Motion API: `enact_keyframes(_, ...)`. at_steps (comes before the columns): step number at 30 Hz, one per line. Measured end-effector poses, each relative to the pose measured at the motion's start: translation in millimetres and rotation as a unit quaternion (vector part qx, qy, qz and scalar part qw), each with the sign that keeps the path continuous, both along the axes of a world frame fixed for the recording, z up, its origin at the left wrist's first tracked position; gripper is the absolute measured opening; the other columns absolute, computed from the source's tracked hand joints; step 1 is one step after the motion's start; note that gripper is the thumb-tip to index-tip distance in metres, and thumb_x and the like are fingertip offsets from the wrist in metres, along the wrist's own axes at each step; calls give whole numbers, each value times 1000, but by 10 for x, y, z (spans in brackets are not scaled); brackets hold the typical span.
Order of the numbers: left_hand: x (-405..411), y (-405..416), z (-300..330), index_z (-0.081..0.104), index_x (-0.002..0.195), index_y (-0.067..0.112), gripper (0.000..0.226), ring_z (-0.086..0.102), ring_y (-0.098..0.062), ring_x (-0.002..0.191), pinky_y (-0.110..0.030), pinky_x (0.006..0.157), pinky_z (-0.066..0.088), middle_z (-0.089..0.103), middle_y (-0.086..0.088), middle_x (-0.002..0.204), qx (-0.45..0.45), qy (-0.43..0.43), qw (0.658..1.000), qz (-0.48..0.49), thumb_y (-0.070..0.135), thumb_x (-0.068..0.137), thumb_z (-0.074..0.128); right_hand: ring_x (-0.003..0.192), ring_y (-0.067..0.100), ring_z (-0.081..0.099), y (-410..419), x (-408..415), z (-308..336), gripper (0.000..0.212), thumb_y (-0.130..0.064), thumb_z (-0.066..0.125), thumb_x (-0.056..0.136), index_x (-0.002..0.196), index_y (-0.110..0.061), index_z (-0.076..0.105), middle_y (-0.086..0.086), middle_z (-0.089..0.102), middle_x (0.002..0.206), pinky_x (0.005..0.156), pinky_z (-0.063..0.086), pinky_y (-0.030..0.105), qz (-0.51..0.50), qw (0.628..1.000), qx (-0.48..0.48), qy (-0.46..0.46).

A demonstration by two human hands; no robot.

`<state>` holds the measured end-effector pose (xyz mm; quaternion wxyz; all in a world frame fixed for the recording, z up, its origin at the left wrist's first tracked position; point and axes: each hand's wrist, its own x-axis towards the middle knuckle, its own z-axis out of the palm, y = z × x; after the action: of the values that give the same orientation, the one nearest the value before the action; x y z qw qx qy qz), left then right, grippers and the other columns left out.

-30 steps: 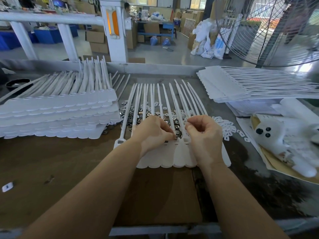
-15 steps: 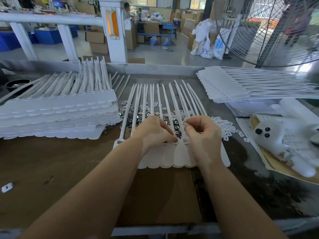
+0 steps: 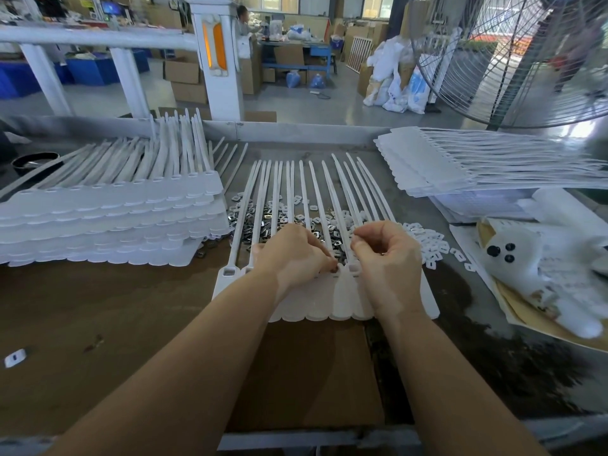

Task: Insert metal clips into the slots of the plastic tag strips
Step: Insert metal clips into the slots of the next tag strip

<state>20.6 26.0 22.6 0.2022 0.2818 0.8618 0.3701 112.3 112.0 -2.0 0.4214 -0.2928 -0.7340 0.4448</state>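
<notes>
— Closest to us, what are the hands doing?

— Both sit on the head end of the sheet of tag strips (image 3: 342,291) lying flat on the bench (image 3: 98,307). The left hand (image 3: 292,258) has its fingers curled down, tips pressed right at a slot near the middle of the row; I'd say it is pinching a clip there, though the clip itself is hidden under the fingertips. The right hand (image 3: 388,258) is curled too, thumb against forefinger just above the neighbouring slot. Whether anything is between them, I can't tell.

— And the clips?

— A loose heap of metal clips (image 3: 263,222) lies just beyond the hands, under the long tails of the strips. To the right of it, a scatter of small white plastic pieces (image 3: 431,245).

— What might go wrong?

— My guess: a clip going in crooked or half-seated, since the fingers cover the slot. The empty slot at the far-left head (image 3: 227,272) could easily be skipped. And reaching under those tails may drag the sheet askew.

— Further back?

— A tall stack of strips (image 3: 108,222) on the left, another stack (image 3: 427,166) on the right, a big fan (image 3: 513,60) behind.
</notes>
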Motion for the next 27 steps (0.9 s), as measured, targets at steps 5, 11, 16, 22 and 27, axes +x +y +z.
enact_keyframes(5, -12, -10, 12, 67, 64, 26, 17, 59, -12, 83, -44, 96, 42, 65, 9, 73, -21, 45, 999, -22, 37, 72, 77, 79, 11, 61, 2, 7, 2, 12, -7, 63, 84, 84, -19, 65, -6, 64, 80, 72, 52, 21, 3, 1000, 2, -2)
enact_keyframes(11, -91, -83, 13, 73, 75, 25, 4, 61, -13, 79, -37, 80, 54, 69, 5, 77, 37, 22, 996, -84, 27, 79, 73, 78, 11, 61, 2, -4, 2, 12, -6, 63, 84, 83, -17, 65, -5, 64, 78, 72, 51, 20, 3, 1000, 9, 1)
enact_keyframes(16, -121, -83, 13, 75, 86, 28, 10, 63, -8, 83, -34, 84, 53, 71, 11, 86, 29, 81, 987, -136, 21, 81, 72, 79, 11, 61, 4, -11, -6, 13, -6, 63, 83, 82, -18, 65, -5, 64, 78, 74, 51, 22, 2, 1000, 4, 0)
enact_keyframes(22, -98, -66, 32, 72, 90, 34, 11, 58, -8, 85, -34, 90, 46, 62, 18, 82, -30, 191, 965, -178, 26, 85, 67, 79, 12, 61, 5, -7, -3, 13, -6, 63, 83, 82, -18, 65, -5, 64, 78, 75, 51, 24, 3, 1000, 10, -4)
enact_keyframes(27, -98, -62, 38, 57, 78, 38, 12, 54, -8, 82, -42, 93, 43, 54, 20, 78, -59, 198, 960, -188, 32, 87, 64, 80, 12, 61, 5, 0, -4, 12, -7, 63, 83, 83, -18, 65, -5, 65, 79, 75, 51, 24, 4, 1000, 6, -7)
